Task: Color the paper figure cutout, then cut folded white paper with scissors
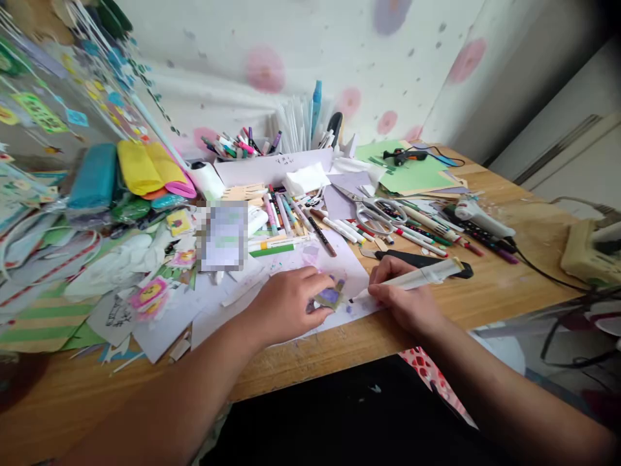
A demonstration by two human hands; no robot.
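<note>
- While the small purple piece is sitting over the white sheet near the tabletop's front edge, the left hand is keeping it in a grip, thumb and forefinger pinching its edges; whether it is resting flat or riding slightly raised, cannot tell.
- Handling, by judgement: piece is looking thin and card-like, so probably weighing next to nothing, bending or creasing under hard pressure. Edges are seeming the best hold; fingertips crossing the purple face might be smudging it if any ink is wet.
- Right hand is pinching a white marker low on its barrel, dark nib pointing at the piece and standing just beside it, apart. Marker is seeming light, stiff, smooth; holding near the nib should be giving most control.
- A black-handled cutter is lying just behind the right hand, the marker's barrel partly crossing above it.
- Farther back: scissors are lying open among scattered pens; a white corded tool is resting to the right.
- Off left: a pink paper flower is lying among paper scraps.
</note>
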